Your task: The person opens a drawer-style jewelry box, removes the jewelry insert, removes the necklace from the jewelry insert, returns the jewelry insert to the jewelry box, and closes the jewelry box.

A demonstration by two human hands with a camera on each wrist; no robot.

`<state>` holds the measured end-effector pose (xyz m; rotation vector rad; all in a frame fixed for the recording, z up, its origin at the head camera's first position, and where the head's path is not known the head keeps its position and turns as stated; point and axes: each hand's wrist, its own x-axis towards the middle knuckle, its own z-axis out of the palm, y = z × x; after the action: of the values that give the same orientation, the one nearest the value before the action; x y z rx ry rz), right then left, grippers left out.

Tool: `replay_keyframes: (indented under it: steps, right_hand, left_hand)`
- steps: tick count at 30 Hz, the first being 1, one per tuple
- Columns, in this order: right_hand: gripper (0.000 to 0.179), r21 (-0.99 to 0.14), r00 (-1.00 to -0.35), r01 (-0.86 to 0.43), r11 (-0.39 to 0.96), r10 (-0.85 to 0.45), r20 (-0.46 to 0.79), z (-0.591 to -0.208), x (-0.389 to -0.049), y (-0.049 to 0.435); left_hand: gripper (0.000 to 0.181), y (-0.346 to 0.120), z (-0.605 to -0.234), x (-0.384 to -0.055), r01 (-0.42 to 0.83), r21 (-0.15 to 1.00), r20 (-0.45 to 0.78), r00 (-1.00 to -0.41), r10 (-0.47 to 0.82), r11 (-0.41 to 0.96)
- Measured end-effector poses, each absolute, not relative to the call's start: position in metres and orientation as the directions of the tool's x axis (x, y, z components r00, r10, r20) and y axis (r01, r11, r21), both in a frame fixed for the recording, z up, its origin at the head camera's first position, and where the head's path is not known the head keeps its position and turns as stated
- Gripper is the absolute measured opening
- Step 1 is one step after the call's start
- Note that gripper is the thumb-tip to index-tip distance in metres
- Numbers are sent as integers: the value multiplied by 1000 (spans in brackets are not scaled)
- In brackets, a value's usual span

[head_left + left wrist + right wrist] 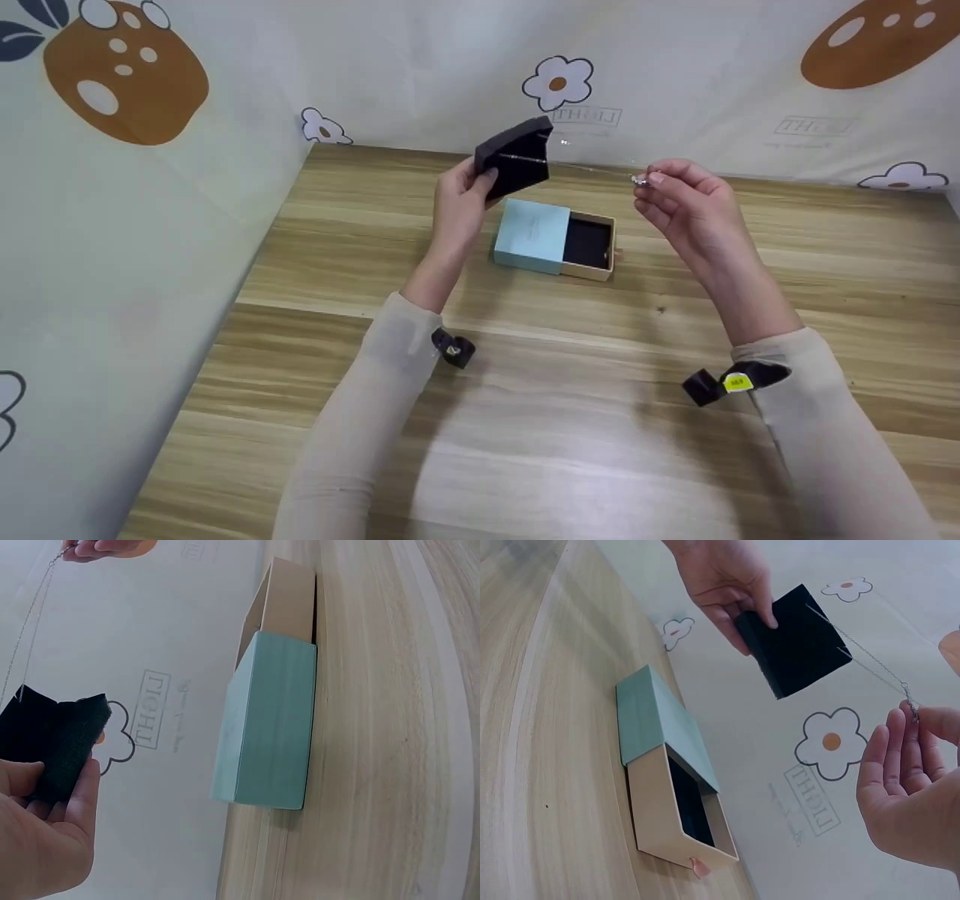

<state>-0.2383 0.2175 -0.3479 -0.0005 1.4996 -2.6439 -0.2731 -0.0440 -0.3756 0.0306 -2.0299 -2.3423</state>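
My left hand grips a black foam jewelry pad by its edge, raised above the table, with the thumb on its face. A thin silver necklace runs from the pad's notched edge across to my right hand. There the thumb and fingertips pinch a small bunched end of the chain, while the other fingers are loosely bent. Below the hands stands a light blue box sleeve. Its tan drawer is pulled partway out to the right, showing a black lining inside.
The wood-grain table spreads under everything. Behind it hangs a pale cloth printed with flowers and orange fruit, and it also covers the left side. A small pink ribbon tab sticks out of the drawer's end. Each wrist wears a black camera strap.
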Motion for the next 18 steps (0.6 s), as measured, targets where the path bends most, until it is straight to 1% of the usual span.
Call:
replay_keyframes:
  steps: [5,12,18]
  right_hand:
    - [16,-846,-995,87,-526,-90,-46,-347,-238,219]
    - [15,-830,-995,93,-549,-90,-52,-346,-237,221]
    - [15,-820,-994,96,-564,-90,-55,-345,-237,224]
  left_hand:
    - [31,-46,-376,-274,18,991,11,-998,-55,-133]
    - [32,-49,-378,-275,-4,983,-16,-998,-63,-184]
    - [33,-52,-379,-275,-10,982,-24,-997,-71,-188]
